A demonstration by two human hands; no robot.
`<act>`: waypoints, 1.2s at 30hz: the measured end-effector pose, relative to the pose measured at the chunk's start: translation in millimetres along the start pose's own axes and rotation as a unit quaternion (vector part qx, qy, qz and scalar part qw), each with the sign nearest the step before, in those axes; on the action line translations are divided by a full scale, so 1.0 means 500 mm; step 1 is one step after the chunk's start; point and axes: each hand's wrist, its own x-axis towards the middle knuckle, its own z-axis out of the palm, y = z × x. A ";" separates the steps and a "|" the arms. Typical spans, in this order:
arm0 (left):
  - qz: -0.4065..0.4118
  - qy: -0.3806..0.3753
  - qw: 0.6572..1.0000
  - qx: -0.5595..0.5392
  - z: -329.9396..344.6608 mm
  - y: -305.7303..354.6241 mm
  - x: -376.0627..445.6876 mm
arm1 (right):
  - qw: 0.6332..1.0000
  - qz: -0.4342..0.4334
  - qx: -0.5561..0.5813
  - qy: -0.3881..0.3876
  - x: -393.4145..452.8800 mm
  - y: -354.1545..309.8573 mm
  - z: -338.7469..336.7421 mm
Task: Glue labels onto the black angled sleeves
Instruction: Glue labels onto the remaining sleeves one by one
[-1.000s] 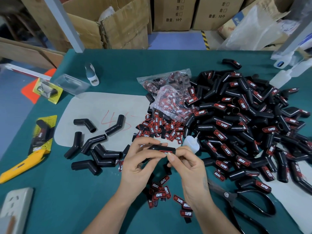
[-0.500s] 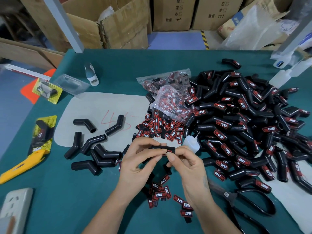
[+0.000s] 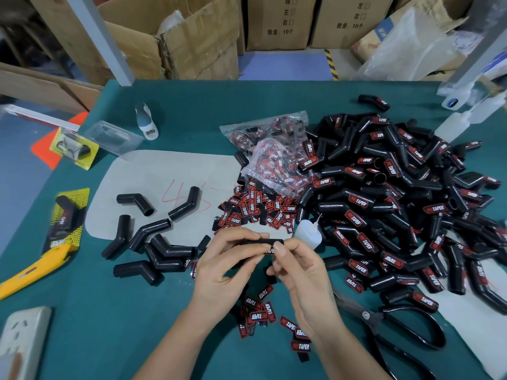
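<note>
- Left hand [image 3: 219, 266]: raised over the near middle of the bench [image 3: 82, 311]; fingers and thumb curled round a black angled sleeve [image 3: 263, 241], gripping it from the left.
- Right hand [image 3: 299, 267]: meets the left hand at the sleeve; thumb and forefinger pinch a red-and-black label [image 3: 270, 250] against the sleeve's underside at its right end.
- Held sleeve: lies roughly level between the two hands, above the bench surface; only its top edge and right end show.
- Glue bottle [image 3: 308, 233]: small translucent bottle with a thin nozzle, just behind the right hand, at the edge of the large heap.
- Labelled sleeves [image 3: 397, 201]: a large heap filling the right half of the bench, most showing a red "TAPER" label.
- Unlabelled sleeves [image 3: 153, 242]: a small loose group left of the hands, partly on a pale sheet [image 3: 164, 171] marked in red.
- Loose labels [image 3: 255, 207]: a pile beyond the hands, beside a clear bag [image 3: 274, 154] holding more; others [image 3: 260, 311] scattered between the wrists.
- Scissors [image 3: 384, 325]: black-handled, near the right forearm toward the near right edge.
- Yellow knife [image 3: 35, 266]: at the left edge, with a power strip [image 3: 22, 338] at the near left corner.
</note>
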 end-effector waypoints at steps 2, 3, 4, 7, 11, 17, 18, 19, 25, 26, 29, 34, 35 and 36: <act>-0.001 0.000 1.000 0.007 -0.001 -0.001 0.002 | 1.000 -0.009 -0.023 -0.001 0.001 -0.002 0.000; -0.002 -0.001 1.000 0.008 -0.001 -0.001 0.004 | 0.999 -0.009 -0.038 -0.004 0.002 -0.004 0.000; -0.003 -0.003 1.000 0.006 -0.001 -0.001 0.005 | 0.999 -0.005 -0.052 -0.009 0.002 -0.005 0.001; -0.007 -0.006 1.000 -0.012 -0.003 0.000 0.006 | 0.996 0.006 -0.085 -0.038 0.002 -0.006 0.002; -0.017 -0.016 1.000 -0.012 -0.007 -0.003 0.008 | 0.993 -0.004 -0.106 -0.050 0.005 -0.002 -0.001; -0.010 -0.030 0.999 -0.010 -0.009 -0.008 0.009 | 0.995 -0.014 -0.093 -0.045 0.007 0.010 -0.003; -0.010 -0.032 0.999 -0.010 -0.009 -0.009 0.009 | 0.995 -0.014 -0.092 -0.043 0.007 0.011 -0.003; -0.010 -0.033 0.999 -0.010 -0.009 -0.010 0.009 | 0.995 -0.013 -0.090 -0.041 0.007 0.012 -0.003; -0.002 -0.032 0.999 0.002 -0.011 -0.013 0.008 | 0.996 -0.014 -0.079 -0.034 0.008 0.010 -0.001; -0.001 -0.030 1.000 0.004 -0.010 -0.012 0.007 | 0.997 -0.011 -0.074 -0.033 0.008 0.010 -0.002; 0.003 -0.026 1.000 0.009 -0.008 -0.014 0.006 | 0.997 -0.010 -0.074 -0.022 0.007 0.012 -0.003; 0.023 -0.030 0.999 0.021 0.000 -0.019 0.000 | 0.994 -0.031 -0.104 0.012 0.008 0.016 -0.001; 0.028 -0.029 0.999 0.025 0.002 -0.019 -0.001 | 0.994 -0.032 -0.103 0.017 0.008 0.017 -0.001; 0.034 -0.029 0.999 0.028 0.004 -0.020 -0.002 | 0.994 -0.032 -0.104 0.019 0.007 0.018 0.000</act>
